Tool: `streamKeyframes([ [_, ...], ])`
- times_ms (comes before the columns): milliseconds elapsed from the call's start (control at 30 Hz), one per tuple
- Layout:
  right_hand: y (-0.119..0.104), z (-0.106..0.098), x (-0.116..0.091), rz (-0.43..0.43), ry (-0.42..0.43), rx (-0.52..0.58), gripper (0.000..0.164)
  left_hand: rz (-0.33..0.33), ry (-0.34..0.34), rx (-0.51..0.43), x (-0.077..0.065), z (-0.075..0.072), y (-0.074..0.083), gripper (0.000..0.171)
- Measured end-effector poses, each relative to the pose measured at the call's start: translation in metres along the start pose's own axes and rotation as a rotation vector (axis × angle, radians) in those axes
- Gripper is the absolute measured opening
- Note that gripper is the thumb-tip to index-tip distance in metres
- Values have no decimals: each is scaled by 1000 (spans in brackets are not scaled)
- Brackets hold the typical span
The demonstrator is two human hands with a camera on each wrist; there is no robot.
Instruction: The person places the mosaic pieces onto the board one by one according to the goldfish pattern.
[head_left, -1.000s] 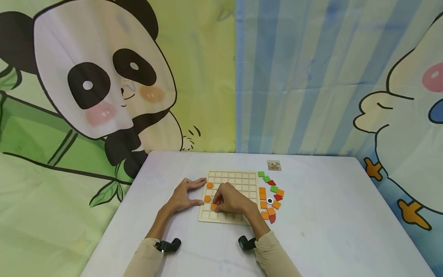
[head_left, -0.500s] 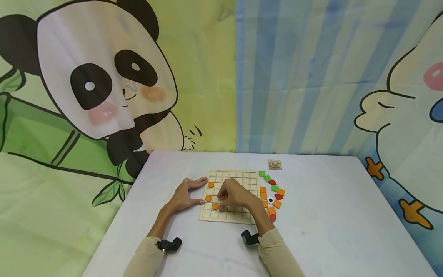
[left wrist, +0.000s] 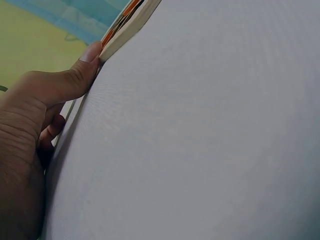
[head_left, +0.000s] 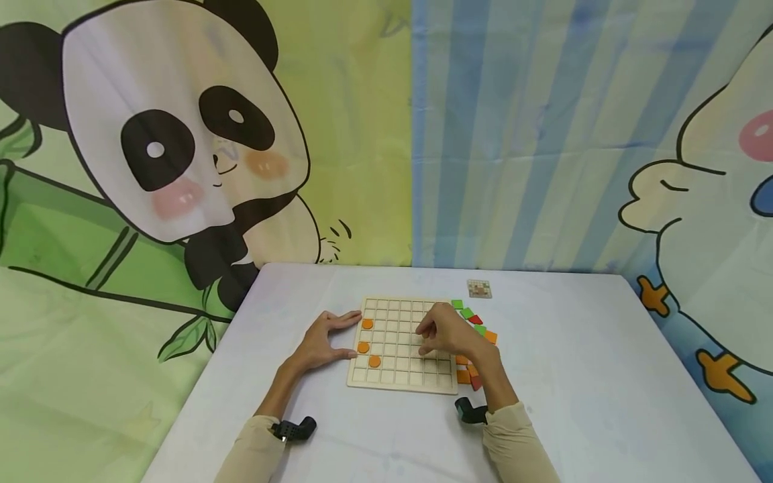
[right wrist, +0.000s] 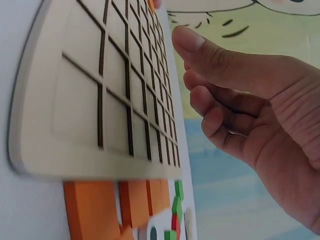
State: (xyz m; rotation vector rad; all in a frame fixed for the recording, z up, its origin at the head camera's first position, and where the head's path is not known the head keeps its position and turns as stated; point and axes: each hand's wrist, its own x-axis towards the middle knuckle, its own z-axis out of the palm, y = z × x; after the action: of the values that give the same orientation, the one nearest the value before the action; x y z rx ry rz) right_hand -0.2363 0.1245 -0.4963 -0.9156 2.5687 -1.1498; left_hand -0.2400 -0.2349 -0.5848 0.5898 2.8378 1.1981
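A square wooden grid board [head_left: 392, 369] lies on the white table. Three orange round pieces [head_left: 363, 347] sit in cells near its left side. My left hand [head_left: 317, 342] rests at the board's left edge, thumb and fingers spread apart. In the left wrist view the thumb [left wrist: 82, 70] touches the board's rim. Over the right part of the grid is my right hand [head_left: 453, 333]. Its fingers are loosely bent, and the right wrist view shows nothing between them and the thumb [right wrist: 215, 55].
Along the board's right edge lie loose orange pieces [right wrist: 92, 210], green pieces [head_left: 457, 304] and red pieces [head_left: 476, 319], partly hidden by my right hand and forearm. A small patterned square card [head_left: 480, 289] lies farther back. Printed cloth [head_left: 513, 134] stands behind the table.
My right hand has left the lowest orange round piece, which stays on the board, and moved right across the grid. The left hand keeps its place.
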Motion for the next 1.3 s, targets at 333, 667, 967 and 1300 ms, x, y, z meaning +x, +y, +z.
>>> streamKeyframes([
  [333,23,-24,-21,58,57,-17,31,18,-3,-6,-1,1,0,89],
  [667,31,-30,-35,122,53,-41,31,18,-5,-11,0,0,1,90],
  [967,35,-32,-55,154,59,-82,23,21,-4,-31,2,0,1,90],
  [1300,42,-36,-77,161,23,-75,21,56,-8,-13,2,1,-2,90],
])
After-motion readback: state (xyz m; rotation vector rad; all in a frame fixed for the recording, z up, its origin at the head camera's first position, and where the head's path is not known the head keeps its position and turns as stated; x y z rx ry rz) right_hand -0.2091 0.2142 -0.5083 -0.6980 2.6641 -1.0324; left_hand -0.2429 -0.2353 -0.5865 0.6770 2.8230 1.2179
